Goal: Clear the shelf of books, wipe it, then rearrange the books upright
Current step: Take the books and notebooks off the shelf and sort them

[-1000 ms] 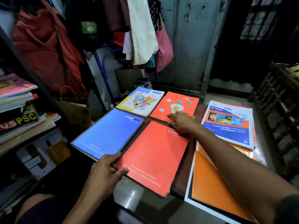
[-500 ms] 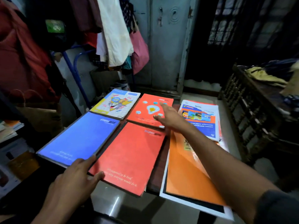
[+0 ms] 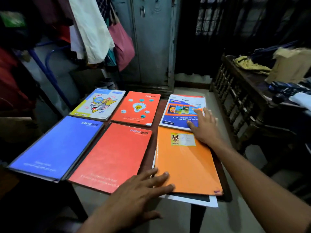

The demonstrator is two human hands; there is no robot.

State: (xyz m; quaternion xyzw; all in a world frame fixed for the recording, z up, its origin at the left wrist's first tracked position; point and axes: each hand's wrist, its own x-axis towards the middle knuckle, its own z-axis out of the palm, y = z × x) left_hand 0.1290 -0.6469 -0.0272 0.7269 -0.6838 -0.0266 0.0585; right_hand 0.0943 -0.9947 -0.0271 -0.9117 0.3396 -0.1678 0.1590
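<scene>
Several books lie flat in two rows on a small table. The far row holds a cartoon-cover book, a red lightbulb book and a blue-and-white origami book. In the near row are a blue notebook, a large red notebook and an orange book lying on a black-and-white sheet. My right hand rests with spread fingers on the origami book's near right corner. My left hand lies flat on the orange book's near left corner. The shelf is out of view.
Hanging clothes and a pink bag crowd the back left beside a blue metal frame. A grey steel cupboard stands behind the table. A dark wooden carved rack with clothes on top stands at the right.
The view has swung right and the shelf left the frame. My right hand moved from the red books to the origami book. My left hand shifted from the blue and red notebooks to the orange book.
</scene>
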